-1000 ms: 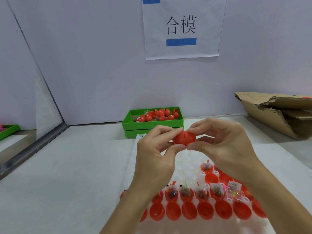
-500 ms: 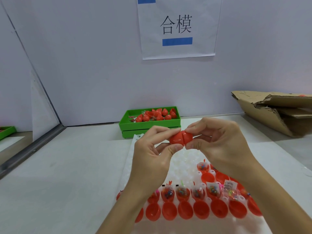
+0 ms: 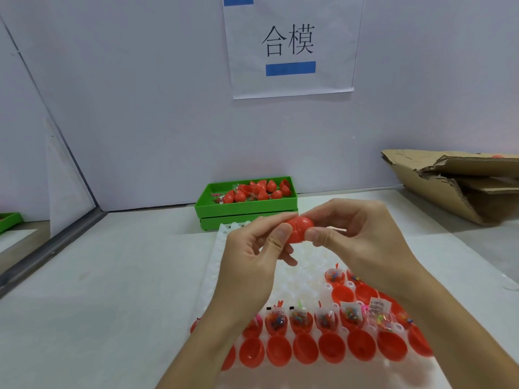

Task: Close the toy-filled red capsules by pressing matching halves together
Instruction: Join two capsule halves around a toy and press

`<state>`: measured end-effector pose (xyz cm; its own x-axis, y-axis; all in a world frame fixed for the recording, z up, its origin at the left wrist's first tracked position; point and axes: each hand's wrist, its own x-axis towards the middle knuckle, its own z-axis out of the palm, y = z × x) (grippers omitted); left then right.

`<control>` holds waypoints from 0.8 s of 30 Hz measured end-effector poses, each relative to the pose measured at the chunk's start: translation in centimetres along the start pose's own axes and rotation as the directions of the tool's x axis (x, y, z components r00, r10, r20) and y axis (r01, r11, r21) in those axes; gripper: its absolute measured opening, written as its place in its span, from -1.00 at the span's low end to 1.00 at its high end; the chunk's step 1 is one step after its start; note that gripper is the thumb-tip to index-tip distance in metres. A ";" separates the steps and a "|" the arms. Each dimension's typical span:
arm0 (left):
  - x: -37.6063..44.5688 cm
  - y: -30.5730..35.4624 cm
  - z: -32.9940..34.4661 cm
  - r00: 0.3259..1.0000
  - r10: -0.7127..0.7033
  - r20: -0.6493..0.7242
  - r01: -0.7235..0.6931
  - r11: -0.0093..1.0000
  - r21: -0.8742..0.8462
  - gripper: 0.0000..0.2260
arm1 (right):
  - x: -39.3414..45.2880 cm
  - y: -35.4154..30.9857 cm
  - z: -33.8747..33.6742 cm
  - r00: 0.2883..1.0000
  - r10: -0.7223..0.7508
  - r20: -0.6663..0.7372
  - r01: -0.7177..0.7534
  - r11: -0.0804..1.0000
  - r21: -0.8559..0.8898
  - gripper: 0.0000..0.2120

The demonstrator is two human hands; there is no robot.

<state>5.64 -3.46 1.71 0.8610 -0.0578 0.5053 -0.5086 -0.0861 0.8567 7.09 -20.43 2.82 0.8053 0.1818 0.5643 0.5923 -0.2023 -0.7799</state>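
Both hands hold one red capsule point(image 3: 298, 229) above the white holder tray point(image 3: 222, 248). Its two halves are pressed together with a seam down the middle. My left hand point(image 3: 252, 265) pinches its left half between thumb and forefinger. My right hand point(image 3: 362, 240) pinches the right half the same way. On the tray's near part stands a row of toy-filled red halves point(image 3: 300, 321), and in front of it a row of empty red halves point(image 3: 304, 348). A few more halves point(image 3: 341, 293) sit further back on the right, partly hidden by my right forearm.
A green bin point(image 3: 247, 210) with several closed red capsules stands against the back wall. A torn cardboard box point(image 3: 460, 186) lies at the right. A paper sign point(image 3: 290, 43) hangs on the wall. A metal rail point(image 3: 47, 245) borders the table's left side.
The capsule has stayed between both hands' fingertips. The seam between its halves looks tighter now. The hands have barely shifted.
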 end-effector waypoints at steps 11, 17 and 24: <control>0.1 -0.4 0.2 1.000 0.001 -0.029 -0.001 1.000 0.001 -0.83 | 0.0 0.1 0.3 0.999 0.044 -0.033 -0.038 0.987 0.156 -0.79; 0.1 -0.4 0.1 1.000 -0.006 -0.028 0.006 1.000 0.005 -0.82 | 0.0 0.1 0.2 1.000 0.013 -0.027 -0.009 0.989 0.148 -0.78; 0.0 -0.3 0.0 1.000 -0.007 -0.009 0.006 0.999 -0.043 -0.82 | 0.0 0.3 0.3 1.000 -0.009 -0.024 0.012 0.992 0.125 -0.79</control>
<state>5.82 -3.47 1.48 0.8644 -0.0480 0.5006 -0.5025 -0.0440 0.8635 7.23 -20.21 2.53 0.8005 0.1607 0.5774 0.5935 -0.0779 -0.8011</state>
